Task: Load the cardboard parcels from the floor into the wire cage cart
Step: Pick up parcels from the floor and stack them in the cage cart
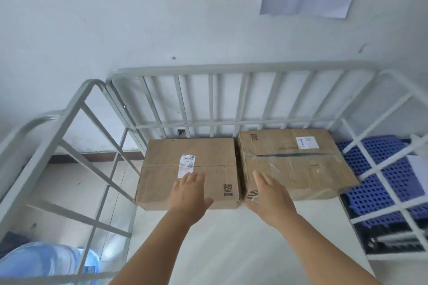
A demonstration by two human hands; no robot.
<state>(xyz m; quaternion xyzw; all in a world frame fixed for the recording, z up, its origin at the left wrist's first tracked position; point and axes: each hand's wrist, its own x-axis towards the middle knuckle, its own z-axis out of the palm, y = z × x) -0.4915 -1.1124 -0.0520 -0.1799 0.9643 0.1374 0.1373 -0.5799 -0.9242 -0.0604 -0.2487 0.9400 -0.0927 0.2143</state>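
Two cardboard parcels sit side by side at the back of the wire cage cart (pixel 231 71), long sides running L–R. Left hand (pixel 188 194) lies flat, fingers straight, on the left parcel (pixel 162 183); right hand (pixel 269 196), grip also open, holds nothing at the right parcel (pixel 301 164) near corner. Both w/in easy reach.

Two brown cardboard parcels, flat and taped shut, side by side and touching on the pale floor of the wire cage cart (pixel 231 69), against its barred back wall: left parcel (pixel 166 169) with white label, right parcel (pixel 301 164) crumpled, under glossy tape.
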